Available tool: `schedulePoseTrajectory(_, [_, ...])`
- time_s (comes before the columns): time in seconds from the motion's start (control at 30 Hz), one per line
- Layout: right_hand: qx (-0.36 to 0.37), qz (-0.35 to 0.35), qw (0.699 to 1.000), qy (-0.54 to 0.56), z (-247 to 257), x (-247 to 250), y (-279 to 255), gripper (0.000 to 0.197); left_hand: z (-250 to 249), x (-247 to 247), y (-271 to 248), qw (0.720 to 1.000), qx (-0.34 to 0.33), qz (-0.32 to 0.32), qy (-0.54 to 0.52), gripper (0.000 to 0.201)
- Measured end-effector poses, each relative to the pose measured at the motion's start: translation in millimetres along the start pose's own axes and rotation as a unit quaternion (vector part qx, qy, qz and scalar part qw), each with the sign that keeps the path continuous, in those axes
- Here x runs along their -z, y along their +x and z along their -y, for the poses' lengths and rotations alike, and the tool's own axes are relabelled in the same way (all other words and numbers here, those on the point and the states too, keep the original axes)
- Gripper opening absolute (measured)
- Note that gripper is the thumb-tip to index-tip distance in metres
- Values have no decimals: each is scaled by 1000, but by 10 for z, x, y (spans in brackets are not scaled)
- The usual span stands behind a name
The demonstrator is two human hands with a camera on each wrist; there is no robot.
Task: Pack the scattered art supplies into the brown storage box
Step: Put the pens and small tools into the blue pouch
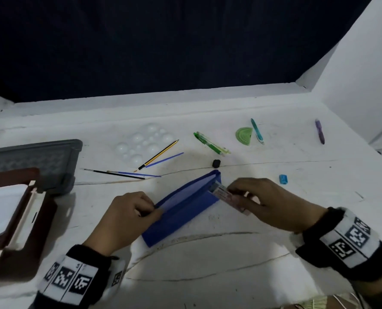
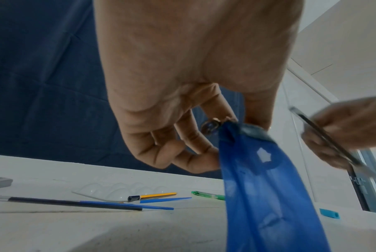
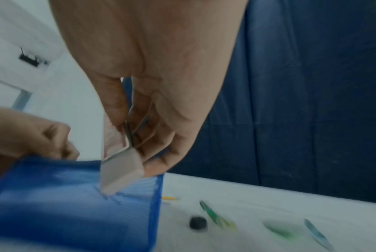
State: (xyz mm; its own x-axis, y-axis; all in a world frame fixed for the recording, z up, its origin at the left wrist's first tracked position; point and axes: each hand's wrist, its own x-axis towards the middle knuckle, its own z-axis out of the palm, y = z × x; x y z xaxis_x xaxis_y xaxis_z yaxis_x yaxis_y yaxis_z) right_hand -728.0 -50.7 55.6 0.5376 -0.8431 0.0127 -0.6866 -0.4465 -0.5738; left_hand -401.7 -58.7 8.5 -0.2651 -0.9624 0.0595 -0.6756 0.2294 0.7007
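Hands: left hand [image 1: 121, 216] pinches near end of blue pouch [image 1: 183, 206] at its zipper end, fingers curled on the fabric; right hand [image 1: 272, 201] clamped on eraser [image 1: 224, 194], thumb and fingers round it
Eraser: pale block in printed sleeve, bare end tipped into pouch mouth at pouch's far end; wrist view shows that end touching blue fabric inside
Pouch: lies diagonal on white table [image 1: 208, 264], middle of near half, mouth held apart
Brown storage box: brown storage box [image 1: 18, 219] at table's left edge, only partly in frame, white surface showing inside; contents cannot tell
Grey tray: grey tray [image 1: 40, 161] just behind the box, touching or overlapping it, cannot tell which
Brushes: black paintbrush [image 1: 114, 174] and two blue paintbrushes [image 1: 145, 172] lie left of pouch, crossing each other
Pencil: yellow-black pencil [image 1: 157, 155] slanted, just beside clear paint palette [image 1: 141, 143]
Centre far: green pens [image 1: 211, 144], black lump [image 1: 216, 163] near pouch's far end
Right side: green protractor [image 1: 244, 136] touching teal pen [image 1: 257, 131]; purple pen [image 1: 320, 131] well apart toward right edge; blue sharpener [image 1: 283, 179] near right hand
Wrists: black bands with printed marker tags on both
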Motion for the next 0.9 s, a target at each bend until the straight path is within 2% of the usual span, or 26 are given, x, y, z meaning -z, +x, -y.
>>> schedulePoseTrajectory(0.07, [70,-88,993,45,202,-11,154,19,-50,17,-31,1000,0,11,-2,6])
schedulePoseTrajectory(0.13, [113,-126,982,79,413,-76,335,16,-55,12,-68,1000,-10,16,-4,26])
schedulePoseTrajectory(0.2, [143,-96,983,63,509,-222,490,15,-59,2,-69,1000,-17,5,-12,35])
schedulePoseTrajectory(0.23, [145,-60,987,19,498,-309,550,16,-57,-7,-64,1000,-18,0,-15,34])
schedulePoseTrajectory(0.3, [116,14,987,-108,397,-458,624,24,-45,-29,-43,1000,-18,-10,-13,34])
schedulePoseTrajectory(0.33, [99,23,985,-141,341,-488,627,27,-46,-33,-33,1000,-15,-11,-13,36])
schedulePoseTrajectory(0.4, [95,-49,988,-108,292,-445,615,22,-28,-31,-2,1000,-3,-17,-24,39])
schedulePoseTrajectory(0.47, [80,-165,982,-38,253,-302,601,14,2,-20,27,999,6,-21,-38,40])
schedulePoseTrajectory(0.53, [40,-254,966,-28,112,-144,572,11,25,-10,50,999,9,-17,-39,39])
schedulePoseTrajectory(0.6, [-34,-289,954,-67,-159,-8,504,10,46,-3,68,999,8,-12,-37,39])
schedulePoseTrajectory(0.63, [-92,-271,953,-96,-329,48,448,12,54,2,72,999,7,-10,-34,38])
schedulePoseTrajectory(0.7, [-239,-158,942,-172,-694,113,304,31,67,10,75,1000,4,-4,-16,36])
schedulePoseTrajectory(0.77, [-364,-31,906,-213,-977,144,150,46,79,23,82,1000,-1,14,-2,35])
schedulePoseTrajectory(0.83, [-408,6,887,-215,-1128,125,38,45,84,43,92,999,13,31,-25,33])
schedulePoseTrajectory(0.9, [-394,-11,889,-234,-1165,65,-11,33,101,54,95,998,19,42,-43,32])
